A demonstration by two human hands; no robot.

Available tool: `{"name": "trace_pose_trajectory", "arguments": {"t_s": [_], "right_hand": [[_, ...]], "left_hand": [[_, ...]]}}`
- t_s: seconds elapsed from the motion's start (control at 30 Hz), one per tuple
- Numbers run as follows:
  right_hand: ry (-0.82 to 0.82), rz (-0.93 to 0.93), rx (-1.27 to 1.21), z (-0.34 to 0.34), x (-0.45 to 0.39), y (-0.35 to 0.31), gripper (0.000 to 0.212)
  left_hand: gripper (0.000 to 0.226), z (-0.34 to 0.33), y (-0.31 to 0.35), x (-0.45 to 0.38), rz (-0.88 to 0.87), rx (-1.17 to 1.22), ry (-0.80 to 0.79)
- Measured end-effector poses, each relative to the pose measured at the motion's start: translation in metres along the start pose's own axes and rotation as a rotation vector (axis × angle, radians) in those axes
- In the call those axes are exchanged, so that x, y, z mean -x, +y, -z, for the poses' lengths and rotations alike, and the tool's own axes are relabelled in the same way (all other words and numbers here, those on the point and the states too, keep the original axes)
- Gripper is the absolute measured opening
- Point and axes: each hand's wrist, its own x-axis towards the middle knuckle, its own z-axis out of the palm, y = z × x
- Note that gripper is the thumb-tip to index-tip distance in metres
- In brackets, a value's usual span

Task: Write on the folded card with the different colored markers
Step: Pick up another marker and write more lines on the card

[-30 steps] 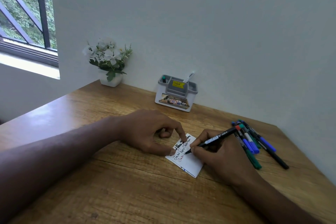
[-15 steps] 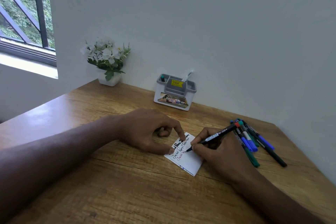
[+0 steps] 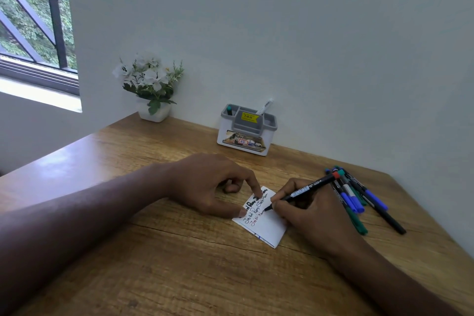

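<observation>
A small white folded card [image 3: 268,228] lies on the wooden desk [image 3: 154,264]. It carries lines of black, blue and red writing near its upper left. My left hand [image 3: 213,185] presses the card's left edge with forefinger and thumb, the other fingers curled. My right hand [image 3: 305,210] grips a black-barrelled marker with a red end [image 3: 302,191], its tip touching the card at the red line. Several other markers [image 3: 359,200], blue, green and black, lie in a fan to the right of my right hand.
A grey and white pen holder [image 3: 247,131] stands against the wall behind the card. A white pot of white flowers [image 3: 151,90] sits at the back left, beside a window [image 3: 30,20]. The desk's right edge meets the wall.
The marker tip has moved rightwards along the red line, and more red writing shows on the card. My left hand keeps its place on the card.
</observation>
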Motion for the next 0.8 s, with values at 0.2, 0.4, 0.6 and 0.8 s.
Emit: {"name": "trace_pose_trajectory", "arguments": {"t_s": [0.2,0.4,0.6,0.8], "right_hand": [[-0.007,-0.018,-0.040,0.0011,-0.0023,0.0022,0.010],[0.023,0.026,-0.021,0.0043,-0.0073,0.0024,0.008],[-0.024,0.056,0.031,0.0024,-0.0066,0.0018,0.004],[0.007,0.041,0.019,0.0030,-0.0081,0.0044,0.006]], "left_hand": [[0.046,0.0007,0.0020,-0.0008,0.007,-0.004,-0.009],[0.047,0.0014,0.0019,-0.0006,0.013,-0.005,-0.011],[0.046,0.0013,0.0023,-0.0004,0.019,-0.005,-0.003],[0.047,0.0014,0.0019,-0.0011,0.010,0.002,-0.009]]}}
